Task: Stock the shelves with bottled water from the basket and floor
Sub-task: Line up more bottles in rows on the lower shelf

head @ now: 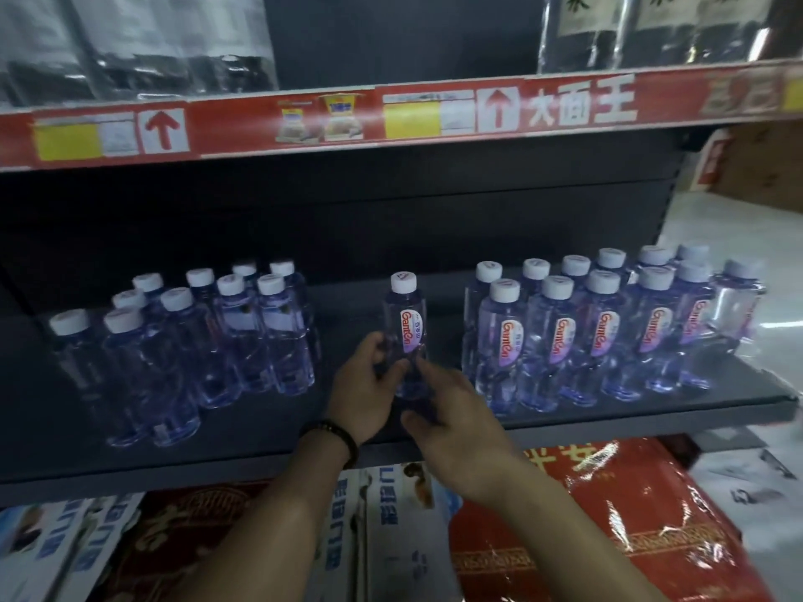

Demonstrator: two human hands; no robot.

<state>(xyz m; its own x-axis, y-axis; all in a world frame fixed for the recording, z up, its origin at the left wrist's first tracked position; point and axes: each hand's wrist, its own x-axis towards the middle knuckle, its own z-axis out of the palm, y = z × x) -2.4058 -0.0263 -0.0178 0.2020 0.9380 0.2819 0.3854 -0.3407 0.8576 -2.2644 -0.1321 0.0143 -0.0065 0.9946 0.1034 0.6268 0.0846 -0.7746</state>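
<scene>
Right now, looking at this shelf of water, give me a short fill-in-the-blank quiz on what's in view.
1. The bottle between the left hand and the right hand stands alone in the ___ between the two groups of bottles.
2. Every bottle cap is coloured ___.
3. The bracelet is on the ___ wrist.
4. The arrows on the red shelf strip point ___.

Missing words: gap; white; left; up

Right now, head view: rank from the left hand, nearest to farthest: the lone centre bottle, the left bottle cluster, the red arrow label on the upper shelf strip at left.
1. Lone centre bottle: touching the left hand.
2. Left bottle cluster: to its left, same shelf.
3. Red arrow label: up on the shelf strip, far left.
</scene>
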